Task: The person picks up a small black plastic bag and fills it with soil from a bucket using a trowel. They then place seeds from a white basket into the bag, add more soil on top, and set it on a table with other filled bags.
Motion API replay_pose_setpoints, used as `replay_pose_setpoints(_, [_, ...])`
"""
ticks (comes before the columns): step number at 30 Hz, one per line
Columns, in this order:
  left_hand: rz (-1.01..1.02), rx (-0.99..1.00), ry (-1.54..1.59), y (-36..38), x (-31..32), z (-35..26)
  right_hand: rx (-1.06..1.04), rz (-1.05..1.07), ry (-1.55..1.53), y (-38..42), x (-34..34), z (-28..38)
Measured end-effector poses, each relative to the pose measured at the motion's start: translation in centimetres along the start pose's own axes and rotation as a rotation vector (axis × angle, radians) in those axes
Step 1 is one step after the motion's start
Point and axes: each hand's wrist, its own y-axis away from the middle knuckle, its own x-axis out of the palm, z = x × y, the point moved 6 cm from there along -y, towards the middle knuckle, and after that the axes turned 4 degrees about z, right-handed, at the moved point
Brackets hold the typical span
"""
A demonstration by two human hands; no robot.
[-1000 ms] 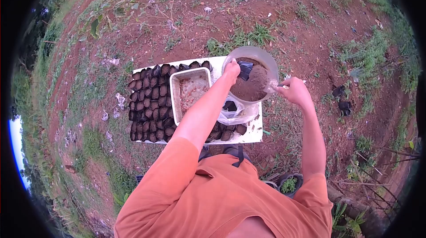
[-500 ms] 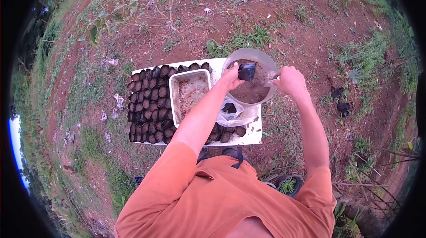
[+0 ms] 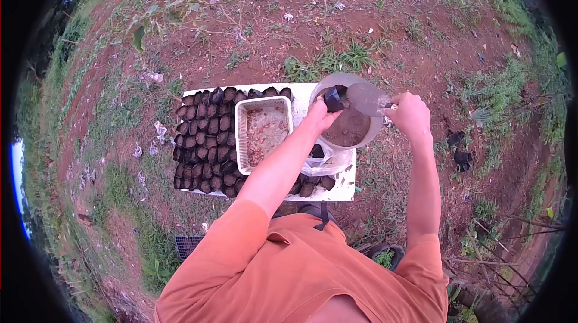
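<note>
The right hand (image 3: 412, 118) grips the scoop (image 3: 366, 99) by its handle; the left hand (image 3: 323, 117) clasps the black bag (image 3: 335, 99), both above the basin (image 3: 372, 131). Easy now: mouth wide, lip close, tip slowly, so strays land on the soil (image 3: 347, 128) below. Beyond, grass (image 3: 349, 61).

Between the left fingers (image 3: 320, 107), glossy plastic on the nursery bag (image 3: 335, 99). In the right fingers (image 3: 401, 116), dull, smooth finish on the scoop (image 3: 365, 99), metal or plastic unclear. Beneath both, cloudy translucent plastic for the bucket (image 3: 373, 133); crumbly, matt soil (image 3: 348, 130) inside. Left of the left fingers, rigid plastic for the basket (image 3: 241, 136), slotted along the wall.
</note>
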Motion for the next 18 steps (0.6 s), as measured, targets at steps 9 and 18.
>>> replay_pose_setpoints(9, [0.084, -0.047, 0.443, -0.7, -0.4, 0.8, 0.072, 0.111, 0.033, -1.4, 6.7, 0.4])
replay_pose_setpoints(18, [0.102, 0.088, 0.224, 0.4, -0.6, 0.7, 0.004, 0.041, -0.142, -2.8, 13.1, 2.9])
